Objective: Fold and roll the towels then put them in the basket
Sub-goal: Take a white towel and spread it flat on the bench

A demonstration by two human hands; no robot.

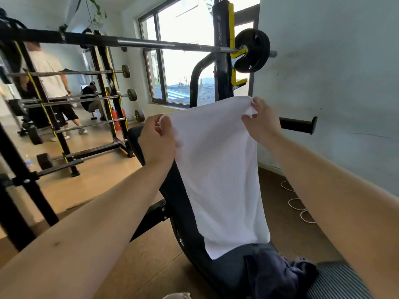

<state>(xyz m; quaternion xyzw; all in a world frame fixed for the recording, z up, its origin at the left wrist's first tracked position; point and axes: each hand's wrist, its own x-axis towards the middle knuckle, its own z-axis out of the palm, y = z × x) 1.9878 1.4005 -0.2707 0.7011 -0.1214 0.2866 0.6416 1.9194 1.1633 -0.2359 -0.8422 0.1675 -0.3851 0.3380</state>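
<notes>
At the centre of the frame, the left hand [158, 138] and the right hand [260, 120] each pinch a top corner of the white towel [218, 169] (it hangs flat), over the black bench [172, 190].

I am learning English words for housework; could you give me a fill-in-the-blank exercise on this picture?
1. The towel held up is ____ in colour.
2. The left hand and the right hand each pinch a top ____ of it.
3. A dark cloth lies crumpled on the padded ____ below.
Missing words: white; corner; bench.
</notes>
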